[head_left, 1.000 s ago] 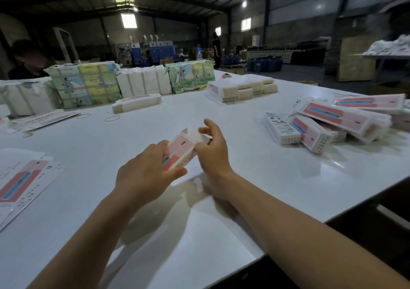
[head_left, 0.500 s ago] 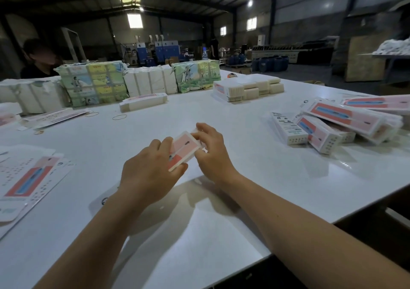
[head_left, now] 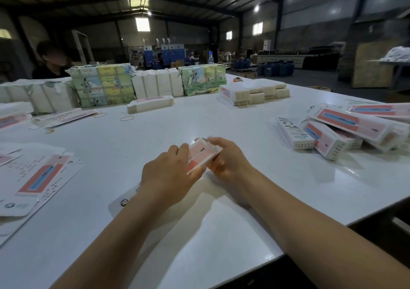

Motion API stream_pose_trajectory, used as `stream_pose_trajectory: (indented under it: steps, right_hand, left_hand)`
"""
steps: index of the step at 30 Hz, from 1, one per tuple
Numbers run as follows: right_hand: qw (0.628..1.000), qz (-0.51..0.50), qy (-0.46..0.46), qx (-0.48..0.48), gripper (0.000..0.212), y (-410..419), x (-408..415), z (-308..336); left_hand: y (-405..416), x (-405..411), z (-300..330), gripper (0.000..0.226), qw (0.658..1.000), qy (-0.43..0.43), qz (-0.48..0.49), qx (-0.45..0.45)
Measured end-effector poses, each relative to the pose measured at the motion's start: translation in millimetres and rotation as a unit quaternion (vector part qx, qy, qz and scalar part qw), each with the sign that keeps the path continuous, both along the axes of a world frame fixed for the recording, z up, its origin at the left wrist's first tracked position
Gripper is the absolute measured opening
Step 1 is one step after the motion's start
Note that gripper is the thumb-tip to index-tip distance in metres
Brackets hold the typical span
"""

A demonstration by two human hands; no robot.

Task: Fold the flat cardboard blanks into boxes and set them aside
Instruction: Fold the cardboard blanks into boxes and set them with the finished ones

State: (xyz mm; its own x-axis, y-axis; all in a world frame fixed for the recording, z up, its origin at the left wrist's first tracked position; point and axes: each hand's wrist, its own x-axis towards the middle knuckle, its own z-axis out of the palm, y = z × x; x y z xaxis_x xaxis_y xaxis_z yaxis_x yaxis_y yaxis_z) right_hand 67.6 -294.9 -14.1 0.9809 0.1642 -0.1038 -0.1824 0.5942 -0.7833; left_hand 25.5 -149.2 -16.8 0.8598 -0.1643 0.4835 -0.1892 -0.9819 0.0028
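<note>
A cardboard box (head_left: 200, 155), pink-faced and half formed, sits mid-table between both hands: the left hand (head_left: 168, 177) grips its near end to brace it, while the right hand (head_left: 228, 158) curls round the far end, apparently closing a flap. Flat blanks (head_left: 37, 177) wait near left; finished boxes (head_left: 346, 128) pile at right, within reach.
</note>
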Motion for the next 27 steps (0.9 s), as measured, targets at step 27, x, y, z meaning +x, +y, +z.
stream_pose_trajectory:
  steps: [27]
  right_hand:
    - [0.980,0.005,-0.115,-0.163,0.031,5,-6,0]
  left_hand:
    - [10,-4,-3,0.064,0.990,-0.101,0.020,0.097]
